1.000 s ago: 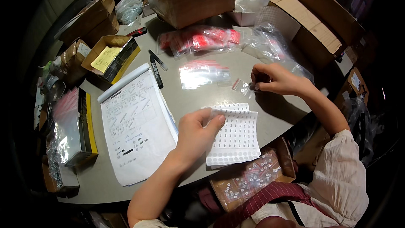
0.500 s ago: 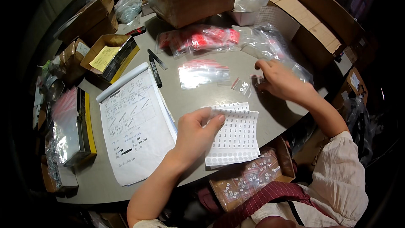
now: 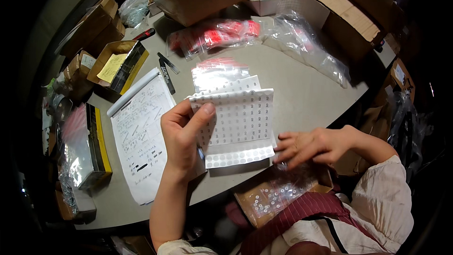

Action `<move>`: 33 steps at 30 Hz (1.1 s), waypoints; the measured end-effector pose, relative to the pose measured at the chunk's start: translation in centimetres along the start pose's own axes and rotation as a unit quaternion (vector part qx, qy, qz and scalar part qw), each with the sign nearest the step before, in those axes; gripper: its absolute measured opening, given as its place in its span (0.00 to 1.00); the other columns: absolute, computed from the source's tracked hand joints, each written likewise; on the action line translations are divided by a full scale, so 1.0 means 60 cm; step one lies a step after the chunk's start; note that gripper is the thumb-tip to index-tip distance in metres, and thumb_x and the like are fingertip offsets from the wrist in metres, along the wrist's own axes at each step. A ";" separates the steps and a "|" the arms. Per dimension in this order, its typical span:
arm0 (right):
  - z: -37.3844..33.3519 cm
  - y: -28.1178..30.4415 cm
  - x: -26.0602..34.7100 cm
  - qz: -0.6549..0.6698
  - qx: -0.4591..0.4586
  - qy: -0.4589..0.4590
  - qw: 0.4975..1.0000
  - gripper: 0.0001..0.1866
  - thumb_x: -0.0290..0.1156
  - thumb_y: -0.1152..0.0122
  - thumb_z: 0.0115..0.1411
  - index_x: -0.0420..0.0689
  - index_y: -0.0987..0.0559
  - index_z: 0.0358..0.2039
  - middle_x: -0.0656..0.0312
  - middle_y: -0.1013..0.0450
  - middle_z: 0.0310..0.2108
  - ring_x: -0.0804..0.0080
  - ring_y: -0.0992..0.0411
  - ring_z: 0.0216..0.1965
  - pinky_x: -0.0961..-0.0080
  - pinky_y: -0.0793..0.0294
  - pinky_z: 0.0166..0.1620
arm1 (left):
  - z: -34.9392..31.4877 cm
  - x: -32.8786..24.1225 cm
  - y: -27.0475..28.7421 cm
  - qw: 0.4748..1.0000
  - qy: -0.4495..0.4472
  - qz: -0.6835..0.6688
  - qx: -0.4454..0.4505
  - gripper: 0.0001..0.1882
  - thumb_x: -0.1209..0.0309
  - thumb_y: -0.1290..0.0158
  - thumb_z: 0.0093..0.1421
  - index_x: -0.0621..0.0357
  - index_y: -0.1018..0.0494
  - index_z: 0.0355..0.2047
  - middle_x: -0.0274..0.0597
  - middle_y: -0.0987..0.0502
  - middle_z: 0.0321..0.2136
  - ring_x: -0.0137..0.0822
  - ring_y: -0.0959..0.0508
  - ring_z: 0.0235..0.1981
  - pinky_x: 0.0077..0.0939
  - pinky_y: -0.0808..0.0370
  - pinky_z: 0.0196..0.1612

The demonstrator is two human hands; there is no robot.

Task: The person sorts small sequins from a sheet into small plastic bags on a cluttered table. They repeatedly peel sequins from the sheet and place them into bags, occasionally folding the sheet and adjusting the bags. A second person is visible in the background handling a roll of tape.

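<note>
My left hand point(image 3: 181, 130) grips a white sheet of round number stickers point(image 3: 236, 123) by its left edge, thumb on top. The sheet is lifted over the table; its lower strip of blank round spots curls toward me. My right hand point(image 3: 311, 146) is at the table's near edge, fingers apart, just right of the sheet. Below it a cardboard box point(image 3: 245, 198) contains clear little bags of small white rings point(image 3: 276, 198). Clear plastic shows under the right fingertips, but I cannot make out whether they touch it. Behind the sheet lies a stack of clear zip bags point(image 3: 219, 68).
A handwritten notepad point(image 3: 141, 132) lies left, with black markers point(image 3: 166, 75) beside it. Bags with red contents point(image 3: 217, 35) and a large clear bag point(image 3: 306, 47) lie farther back. Cardboard boxes point(image 3: 198, 0) line the back; a black-yellow box point(image 3: 96, 146) stands left.
My right hand has come from the table's right side back to the box at the near edge. The small bags it was at are gone from there. My left hand has raised the sticker sheet.
</note>
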State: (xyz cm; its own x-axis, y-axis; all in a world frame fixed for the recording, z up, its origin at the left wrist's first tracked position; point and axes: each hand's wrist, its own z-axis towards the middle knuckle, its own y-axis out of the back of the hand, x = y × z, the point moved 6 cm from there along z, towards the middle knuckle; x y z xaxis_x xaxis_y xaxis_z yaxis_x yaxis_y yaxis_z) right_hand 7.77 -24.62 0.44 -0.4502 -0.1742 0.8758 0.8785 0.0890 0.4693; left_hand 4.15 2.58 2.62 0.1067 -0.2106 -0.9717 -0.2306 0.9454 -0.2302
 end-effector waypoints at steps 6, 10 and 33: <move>0.006 0.089 0.048 -0.003 -0.205 -0.025 0.979 0.14 0.21 0.40 0.60 0.36 0.18 0.46 0.51 0.20 0.46 0.56 0.23 0.51 0.63 0.26 0.55 | -0.005 0.040 -0.011 0.996 0.013 0.087 0.006 0.08 0.74 0.40 0.63 0.69 0.17 0.38 0.30 0.20 0.26 0.18 0.28 0.27 0.16 0.32 0.29; 0.059 0.128 0.055 -0.291 -0.281 -0.097 0.910 0.13 0.18 0.38 0.58 0.38 0.22 0.44 0.53 0.24 0.42 0.54 0.24 0.45 0.64 0.25 0.48 | 0.001 0.053 -0.024 0.986 -0.030 0.163 0.019 0.06 0.75 0.38 0.61 0.68 0.18 0.32 0.24 0.28 0.19 0.16 0.34 0.22 0.18 0.39 0.23; 0.137 0.248 -0.071 -0.186 -0.233 -0.236 0.925 0.11 0.31 0.35 0.57 0.37 0.20 0.37 0.53 0.22 0.31 0.64 0.23 0.34 0.67 0.25 0.40 | -0.005 0.059 -0.026 0.963 0.054 0.257 0.064 0.12 0.69 0.41 0.64 0.67 0.17 0.41 0.38 0.17 0.25 0.23 0.23 0.27 0.22 0.26 0.30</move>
State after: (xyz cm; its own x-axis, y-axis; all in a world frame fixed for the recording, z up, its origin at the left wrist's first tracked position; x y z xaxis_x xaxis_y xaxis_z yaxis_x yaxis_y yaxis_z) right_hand 21.44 -14.46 4.61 -0.6583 0.3491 0.6669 0.5724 -0.3431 0.7447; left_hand 4.56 0.27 -0.46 -0.0925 0.2744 -0.9572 -0.1045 0.9533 0.2834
